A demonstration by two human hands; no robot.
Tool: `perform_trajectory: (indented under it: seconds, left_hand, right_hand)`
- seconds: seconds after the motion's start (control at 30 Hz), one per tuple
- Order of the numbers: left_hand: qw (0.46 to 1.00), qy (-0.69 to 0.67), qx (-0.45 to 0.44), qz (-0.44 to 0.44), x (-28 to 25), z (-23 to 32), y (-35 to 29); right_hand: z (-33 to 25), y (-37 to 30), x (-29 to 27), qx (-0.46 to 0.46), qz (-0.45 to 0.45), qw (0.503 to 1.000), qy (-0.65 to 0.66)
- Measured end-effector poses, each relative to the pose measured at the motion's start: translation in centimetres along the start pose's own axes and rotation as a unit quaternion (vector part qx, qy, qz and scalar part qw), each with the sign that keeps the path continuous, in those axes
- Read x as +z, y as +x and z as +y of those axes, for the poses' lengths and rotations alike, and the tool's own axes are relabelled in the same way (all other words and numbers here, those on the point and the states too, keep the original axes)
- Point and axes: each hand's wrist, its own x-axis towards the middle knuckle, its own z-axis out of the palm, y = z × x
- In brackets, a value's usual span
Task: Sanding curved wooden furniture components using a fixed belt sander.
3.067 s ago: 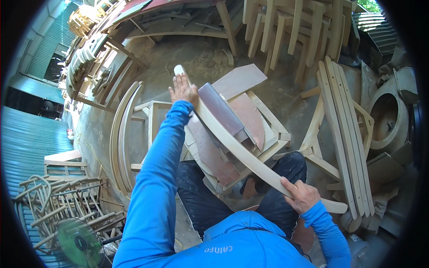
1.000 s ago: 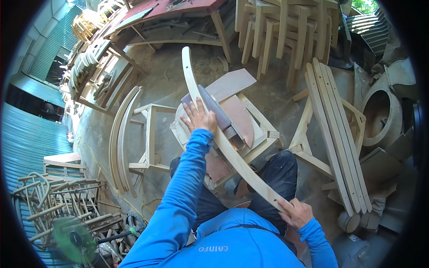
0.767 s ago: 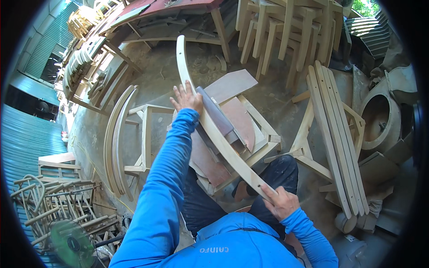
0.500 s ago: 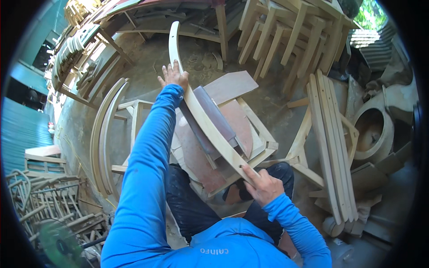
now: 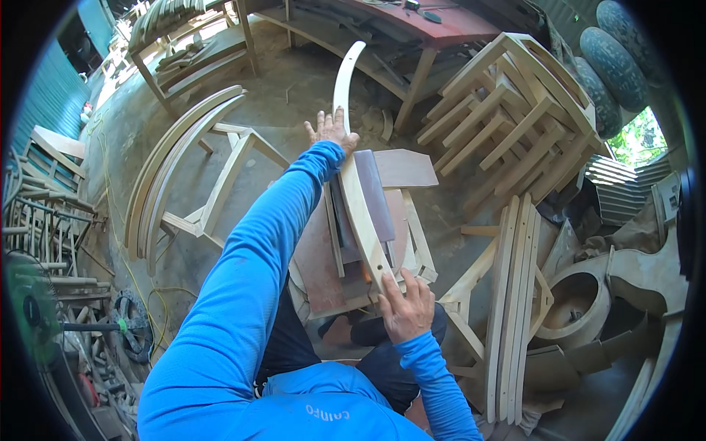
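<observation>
A long, pale curved wooden rail (image 5: pixel 358 202) with holes near its ends runs away from me across a low work stand. My left hand (image 5: pixel 332 134) rests over its far part, fingers spread to the left and thumb on the right side. At the near end, my right hand (image 5: pixel 407 305) grips the rail with its fingers on the tip. Beneath and right of the rail is a long purple-grey strip (image 5: pixel 376 195), possibly a sanding belt. A small orange glow shows by its near end. Reddish board (image 5: pixel 321 257) covers part of the stand.
Curved rails (image 5: pixel 165 173) lean on a wooden frame (image 5: pixel 228 184) at left. To the right, straight slats (image 5: pixel 507 309) lie across another frame. Stacked wooden frames (image 5: pixel 515 110) and a red-topped table (image 5: pixel 434 22) stand beyond. A fan (image 5: pixel 33 309) is at lower left.
The view has turned, so surroundings appear shifted. The rail now lies more nearly straight away from me. My right hand has straightened its fingers somewhat at the near end; the left keeps its place.
</observation>
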Motion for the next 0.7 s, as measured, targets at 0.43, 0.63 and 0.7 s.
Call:
perform_trajectory:
  seconds: [0.43,0.63,0.7]
  left_hand:
    - [0.994,-0.084,0.047,0.044,-0.4,-0.7,7.6]
    - [0.991,-0.119,0.032,0.051,-1.3,-3.3,13.9]
    - [0.989,-0.14,0.022,0.042,-1.6,-3.6,15.1]
  right_hand:
    - [-1.3,6.9,3.9,-0.032,0.001,0.998,-0.057]
    - [-1.4,12.9,6.7,-0.052,0.002,0.997,-0.051]
    - [-1.3,14.6,7.6,-0.057,0.004,0.997,-0.059]
